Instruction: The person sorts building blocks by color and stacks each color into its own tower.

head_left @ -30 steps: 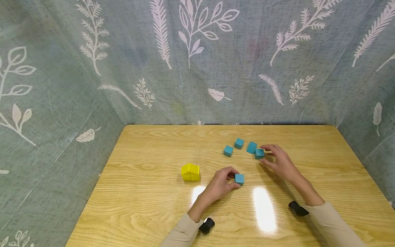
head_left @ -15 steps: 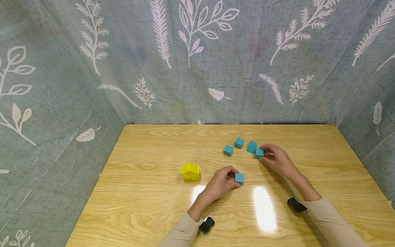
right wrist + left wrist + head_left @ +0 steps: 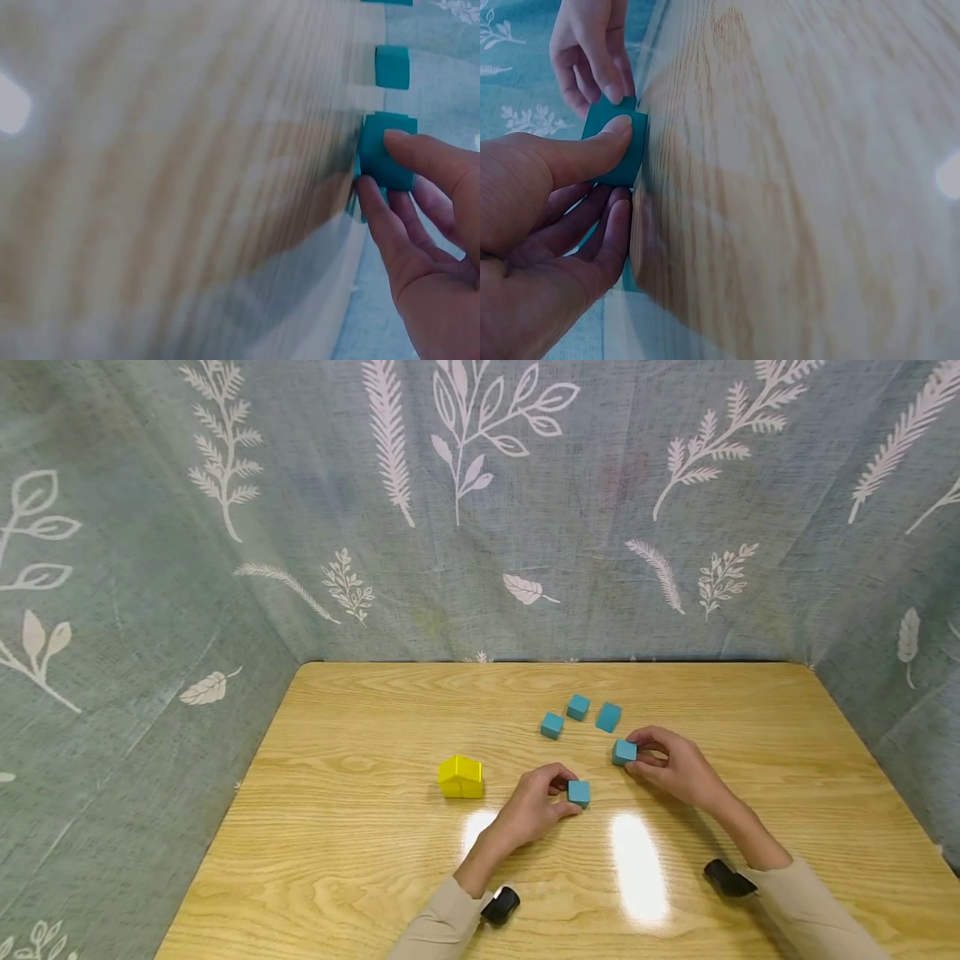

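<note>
My left hand (image 3: 528, 810) pinches a blue cube (image 3: 578, 792) between thumb and fingers, near the middle of the table. In the left wrist view, the thumb lies along one face of that cube (image 3: 622, 166) and the fingers sit below it. Farther back and to the right, my right hand (image 3: 681, 770) holds a second blue cube (image 3: 624, 752). The right wrist view has the thumb on the near face of this cube (image 3: 384, 161), fingers curled at its lower side. A short gap separates the two held cubes in the head view.
Behind the hands stand two more blue cubes (image 3: 552, 725) and a flat-looking blue block (image 3: 609, 717). A yellow house-shaped set of blocks (image 3: 461, 778) stands left of my left hand. Leaf-patterned curtains (image 3: 420, 593) enclose the wooden table (image 3: 337, 860) at the back and sides.
My right hand has closed on its blue cube and drawn it toward the person, away from the flat-looking block. The left hand and its cube have stayed in place.
</note>
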A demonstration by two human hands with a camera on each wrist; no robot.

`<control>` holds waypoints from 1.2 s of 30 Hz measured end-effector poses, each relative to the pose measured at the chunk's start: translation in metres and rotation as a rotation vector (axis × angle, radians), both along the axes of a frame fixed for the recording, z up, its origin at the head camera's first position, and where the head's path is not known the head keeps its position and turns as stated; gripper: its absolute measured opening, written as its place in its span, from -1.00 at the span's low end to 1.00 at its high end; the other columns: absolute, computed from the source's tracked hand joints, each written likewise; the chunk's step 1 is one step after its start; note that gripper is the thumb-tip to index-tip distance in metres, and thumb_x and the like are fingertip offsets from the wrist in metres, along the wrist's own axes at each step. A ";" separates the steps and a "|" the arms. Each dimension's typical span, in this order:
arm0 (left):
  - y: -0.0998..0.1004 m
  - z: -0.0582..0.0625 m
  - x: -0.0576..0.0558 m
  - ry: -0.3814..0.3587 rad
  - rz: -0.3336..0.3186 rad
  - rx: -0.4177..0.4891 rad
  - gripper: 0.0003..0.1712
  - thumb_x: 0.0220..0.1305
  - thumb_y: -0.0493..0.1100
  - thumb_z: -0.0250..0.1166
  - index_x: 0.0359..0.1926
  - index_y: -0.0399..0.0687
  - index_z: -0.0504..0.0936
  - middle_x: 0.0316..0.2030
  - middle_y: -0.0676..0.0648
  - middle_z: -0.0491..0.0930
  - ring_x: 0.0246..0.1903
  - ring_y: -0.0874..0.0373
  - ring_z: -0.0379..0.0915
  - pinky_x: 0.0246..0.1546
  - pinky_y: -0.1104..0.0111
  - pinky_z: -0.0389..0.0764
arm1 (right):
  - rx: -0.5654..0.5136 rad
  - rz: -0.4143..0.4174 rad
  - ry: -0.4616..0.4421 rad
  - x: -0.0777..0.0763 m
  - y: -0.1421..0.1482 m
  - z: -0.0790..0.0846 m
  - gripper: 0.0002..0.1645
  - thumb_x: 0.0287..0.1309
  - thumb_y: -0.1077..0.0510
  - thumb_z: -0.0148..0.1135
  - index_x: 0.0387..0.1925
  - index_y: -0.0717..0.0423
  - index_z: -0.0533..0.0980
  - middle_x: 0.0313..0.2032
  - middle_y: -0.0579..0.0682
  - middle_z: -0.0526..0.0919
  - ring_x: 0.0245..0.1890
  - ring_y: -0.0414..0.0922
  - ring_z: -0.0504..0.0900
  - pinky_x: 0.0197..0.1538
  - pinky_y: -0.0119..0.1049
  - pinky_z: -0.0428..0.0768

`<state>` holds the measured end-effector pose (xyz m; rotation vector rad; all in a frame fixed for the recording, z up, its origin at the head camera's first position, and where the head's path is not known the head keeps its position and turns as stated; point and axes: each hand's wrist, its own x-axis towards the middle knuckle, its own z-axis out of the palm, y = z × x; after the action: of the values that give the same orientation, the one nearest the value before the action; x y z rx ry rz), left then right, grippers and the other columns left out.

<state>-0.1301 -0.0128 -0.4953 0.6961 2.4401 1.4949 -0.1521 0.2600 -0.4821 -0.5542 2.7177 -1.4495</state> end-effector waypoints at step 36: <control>0.000 0.002 0.002 0.016 0.024 0.003 -0.69 0.20 -0.33 0.52 -0.06 -0.18 0.66 -0.12 -0.06 0.69 -0.10 0.17 0.63 0.00 0.42 0.64 | -0.130 0.257 -0.089 0.029 -0.028 -0.005 -0.61 0.21 0.45 0.38 0.06 0.32 0.54 -0.01 0.22 0.59 0.03 0.12 0.68 0.07 -0.19 0.69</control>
<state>-0.1282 -0.0129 -0.4937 0.6844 2.4667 1.5083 -0.1233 0.2320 -0.4874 -0.7899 2.3929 -1.5476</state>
